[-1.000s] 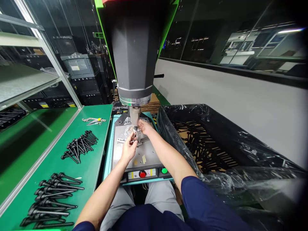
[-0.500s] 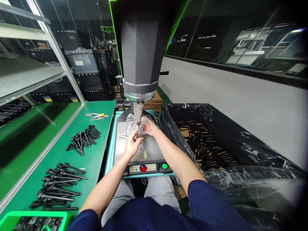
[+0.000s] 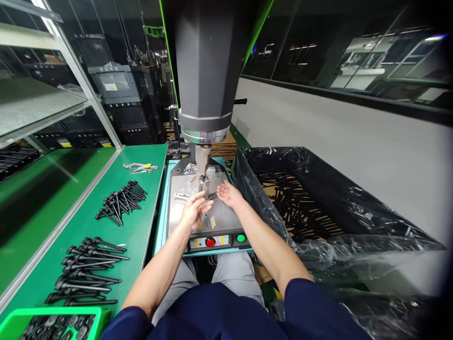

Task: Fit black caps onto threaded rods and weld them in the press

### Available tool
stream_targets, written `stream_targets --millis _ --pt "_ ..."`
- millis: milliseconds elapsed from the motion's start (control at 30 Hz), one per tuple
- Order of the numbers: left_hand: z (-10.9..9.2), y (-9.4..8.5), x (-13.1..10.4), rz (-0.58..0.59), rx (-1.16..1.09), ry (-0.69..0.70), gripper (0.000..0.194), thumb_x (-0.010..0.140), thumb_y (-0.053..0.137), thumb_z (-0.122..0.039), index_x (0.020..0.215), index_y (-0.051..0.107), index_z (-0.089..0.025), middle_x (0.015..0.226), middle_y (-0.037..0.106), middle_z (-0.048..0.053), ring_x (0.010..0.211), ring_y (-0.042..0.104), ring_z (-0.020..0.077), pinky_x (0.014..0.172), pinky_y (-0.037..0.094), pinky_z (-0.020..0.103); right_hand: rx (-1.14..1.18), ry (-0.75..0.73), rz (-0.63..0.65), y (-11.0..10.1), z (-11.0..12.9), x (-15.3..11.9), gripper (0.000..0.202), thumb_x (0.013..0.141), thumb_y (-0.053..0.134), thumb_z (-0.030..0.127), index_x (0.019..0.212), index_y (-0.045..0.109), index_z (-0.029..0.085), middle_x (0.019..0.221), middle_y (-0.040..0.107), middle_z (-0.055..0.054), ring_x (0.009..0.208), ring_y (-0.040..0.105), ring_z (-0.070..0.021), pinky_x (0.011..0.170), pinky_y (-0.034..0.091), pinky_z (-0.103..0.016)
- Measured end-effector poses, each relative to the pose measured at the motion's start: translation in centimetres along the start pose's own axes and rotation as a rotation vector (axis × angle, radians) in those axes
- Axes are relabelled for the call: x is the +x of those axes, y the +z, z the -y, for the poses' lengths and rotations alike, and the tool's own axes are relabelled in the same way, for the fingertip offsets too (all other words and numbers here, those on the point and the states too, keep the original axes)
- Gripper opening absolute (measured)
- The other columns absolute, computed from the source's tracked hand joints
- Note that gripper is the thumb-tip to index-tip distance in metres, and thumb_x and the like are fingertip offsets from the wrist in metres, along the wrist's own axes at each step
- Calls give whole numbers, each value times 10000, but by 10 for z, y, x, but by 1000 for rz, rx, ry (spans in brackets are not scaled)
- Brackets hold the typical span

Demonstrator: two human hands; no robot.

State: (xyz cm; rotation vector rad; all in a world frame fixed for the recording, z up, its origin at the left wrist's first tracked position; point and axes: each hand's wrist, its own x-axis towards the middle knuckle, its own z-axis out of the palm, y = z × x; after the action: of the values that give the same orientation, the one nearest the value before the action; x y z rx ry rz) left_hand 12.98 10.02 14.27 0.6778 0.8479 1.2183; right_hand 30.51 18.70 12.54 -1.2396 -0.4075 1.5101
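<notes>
A press machine (image 3: 204, 71) with a tapered metal tip (image 3: 203, 158) stands in front of me. Under the tip, a small dark round part (image 3: 202, 178) sits in the metal fixture on the steel base plate (image 3: 222, 218). My left hand (image 3: 194, 210) is open just in front of the fixture, its fingers pointing right and holding nothing. To the right of the fixture, my right hand (image 3: 229, 192) is open too, palm turned inward and fingers spread. Clear plastic film (image 3: 193, 185) lies around the fixture's left side.
On the green table at left lie two groups of black threaded rods with round heads (image 3: 88, 269), pliers (image 3: 139, 166) and a green bin (image 3: 101, 321) of black rings. A plastic-lined crate (image 3: 244, 177) with many black rods stands right. Red (image 3: 210, 242) and green (image 3: 241, 238) buttons face me.
Both hands have drawn away from the fixture: the left toward me, the right outward to the right. My fingers have spread apart. The view has shifted slightly.
</notes>
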Motion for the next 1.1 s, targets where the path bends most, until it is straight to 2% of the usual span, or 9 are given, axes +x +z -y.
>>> stream_targets --millis 100,167,300,367,467,600,700,867,1100 --pt "9 -17 -18 -9 116 -4 287 732 769 -300 972 697 -160 1278 638 136 929 724 241 803 597 365 -55 -127 -52 -25 -15 -18 166 867 690 323 803 615 189 753 671 -24 679 630 -132 702 516 -258" --pt "16 -39 -36 -65 286 87 262 747 751 -376 895 710 -164 1295 630 141 975 703 264 801 590 395 -208 -298 -111 -54 -30 -32 161 791 745 325 832 651 200 819 688 -36 793 643 -164 813 512 -299" --pt "34 -97 -74 -329 769 422 280 800 683 -408 1002 720 -218 1279 621 131 1236 561 315 1034 468 505 -924 -798 -208 -128 -68 -58 350 781 666 450 1042 681 218 1161 670 -132 1150 568 -313 1055 409 -509" --pt "47 -126 -88 -443 991 461 437 780 700 -404 1185 665 -246 1397 539 123 1346 454 337 1140 345 539 -1122 -851 -196 -160 -88 -68 506 787 641 469 1222 624 211 1312 591 -153 1256 502 -336 1097 374 -536" --pt "68 -157 -97 -464 1119 365 662 770 699 -430 1384 515 -263 1457 473 128 1375 417 351 1140 343 544 -1253 -774 -151 -189 -115 -76 677 802 617 454 1419 475 212 1394 514 -158 1315 468 -339 1108 385 -524" --pt "89 -175 -95 -408 1142 363 692 835 633 -431 1468 402 -273 1441 476 126 1353 453 312 1120 388 502 -1246 -675 -125 -200 -133 -73 730 852 564 438 1517 325 256 1443 453 -136 1334 476 -309 1105 412 -472" --pt "95 -178 -91 -428 1204 381 682 854 616 -458 1463 406 -232 1421 489 142 1332 470 313 1103 408 503 -1235 -678 -145 -201 -138 -70 728 867 565 442 1523 314 253 1454 447 -130 1347 463 -313 1112 402 -476" --pt "97 -181 -91 -430 1242 413 680 875 593 -487 1470 396 -221 1429 484 146 1326 477 305 1095 422 485 -1240 -701 -162 -203 -141 -70 722 883 563 428 1532 303 247 1472 444 -132 1362 446 -317 1120 389 -480" --pt "91 -182 -90 -390 1229 389 704 850 615 -484 1463 408 -207 1416 491 142 1325 480 307 1115 406 493 -1260 -581 -89 -204 -137 -74 799 887 533 456 1572 170 260 1546 339 -137 1428 357 -308 1144 346 -494"
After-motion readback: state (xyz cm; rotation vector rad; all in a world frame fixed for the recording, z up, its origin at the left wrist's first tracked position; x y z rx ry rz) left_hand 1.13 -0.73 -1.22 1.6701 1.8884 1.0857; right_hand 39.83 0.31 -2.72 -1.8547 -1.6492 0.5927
